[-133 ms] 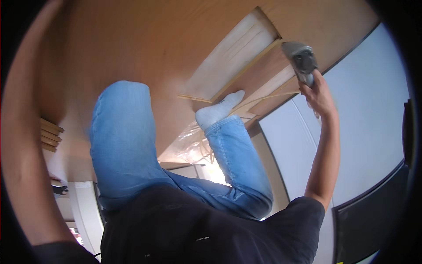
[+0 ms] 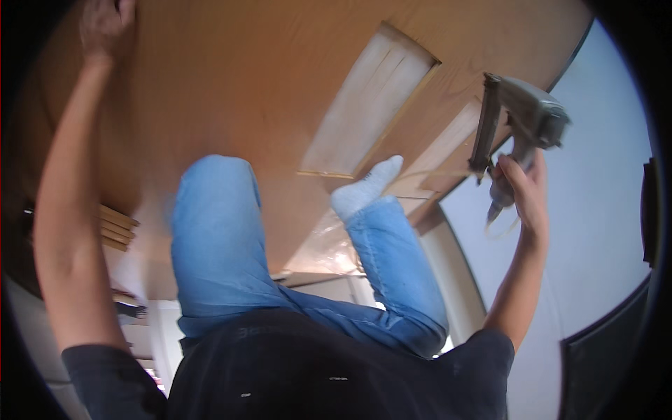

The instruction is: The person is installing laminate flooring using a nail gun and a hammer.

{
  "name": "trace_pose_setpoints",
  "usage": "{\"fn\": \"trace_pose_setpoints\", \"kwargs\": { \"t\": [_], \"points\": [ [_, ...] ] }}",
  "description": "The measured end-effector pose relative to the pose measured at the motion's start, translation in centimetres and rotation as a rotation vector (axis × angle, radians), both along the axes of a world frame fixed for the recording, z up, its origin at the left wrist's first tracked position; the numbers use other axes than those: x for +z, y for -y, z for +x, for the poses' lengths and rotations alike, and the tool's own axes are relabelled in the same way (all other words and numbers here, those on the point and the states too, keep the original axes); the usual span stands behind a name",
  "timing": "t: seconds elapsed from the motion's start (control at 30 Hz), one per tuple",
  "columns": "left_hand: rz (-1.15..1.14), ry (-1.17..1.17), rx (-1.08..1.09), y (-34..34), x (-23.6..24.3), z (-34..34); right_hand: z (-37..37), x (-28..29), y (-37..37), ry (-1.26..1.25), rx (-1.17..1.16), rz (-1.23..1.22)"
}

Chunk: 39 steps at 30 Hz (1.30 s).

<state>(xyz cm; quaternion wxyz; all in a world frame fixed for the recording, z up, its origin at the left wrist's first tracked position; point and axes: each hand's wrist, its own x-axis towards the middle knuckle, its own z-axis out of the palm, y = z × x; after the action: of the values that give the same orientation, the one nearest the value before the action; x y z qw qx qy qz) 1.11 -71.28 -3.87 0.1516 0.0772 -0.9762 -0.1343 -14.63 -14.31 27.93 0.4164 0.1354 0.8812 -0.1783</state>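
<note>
My right hand (image 2: pixel 521 185) is closed round the handle of a grey nail gun (image 2: pixel 542 112), which is held up at the right with a thin pale hose (image 2: pixel 437 173) running from it. At the upper left, my left hand (image 2: pixel 106 31) rests on the brown wooden panel (image 2: pixel 238 77), its fingers partly cut off by the frame's edge. The panel has a long recess (image 2: pixel 357 105) with a whitish inside and light wooden edging, and a second pale strip (image 2: pixel 441 147) beside it.
My jeans-clad knee (image 2: pixel 217 210) and socked foot (image 2: pixel 364 185) are on the wooden surface. Light wood strips (image 2: pixel 115 227) are stacked at the left, crumpled clear plastic (image 2: pixel 332 241) lies behind my legs, and pale panels (image 2: pixel 588 210) with a dark lower section (image 2: pixel 598 350) stand at the right.
The nail gun has turned and moved a little down and rightward in my right hand. My left hand has come into view at the upper left as my view shifted.
</note>
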Motion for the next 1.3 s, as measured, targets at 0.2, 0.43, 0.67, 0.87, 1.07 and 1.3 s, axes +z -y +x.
{"fn": "trace_pose_setpoints", "kwargs": {
  "t": [0.2,0.43,0.67,0.87,1.07,1.3],
  "points": [
    [0.121,0.258,-0.394,-8.9,6.5,-7.2,8.6,2.6,-0.4,0.115,-0.992,-0.773],
    [0.27,0.185,-0.899,-33.9,5.2,-23.8,16.9,-7.2,5.1,0.082,-1.906,-1.134],
    [0.047,0.115,-0.823,-39.7,3.4,-21.5,18.2,-11.3,6.3,-0.003,-2.343,-1.69],
    [-0.103,0.204,-0.82,-39.6,1.3,-18.2,17.9,-13.7,6.1,-0.019,-2.297,-1.436],
    [-0.11,0.207,-0.807,-40.1,0.0,-18.7,16.4,-15.4,5.3,0.061,-2.237,-1.405],
    [-0.082,0.229,-0.814,-40.6,-0.2,-17.8,15.8,-16.1,3.7,0.162,-2.208,-1.309]
  ]
}}
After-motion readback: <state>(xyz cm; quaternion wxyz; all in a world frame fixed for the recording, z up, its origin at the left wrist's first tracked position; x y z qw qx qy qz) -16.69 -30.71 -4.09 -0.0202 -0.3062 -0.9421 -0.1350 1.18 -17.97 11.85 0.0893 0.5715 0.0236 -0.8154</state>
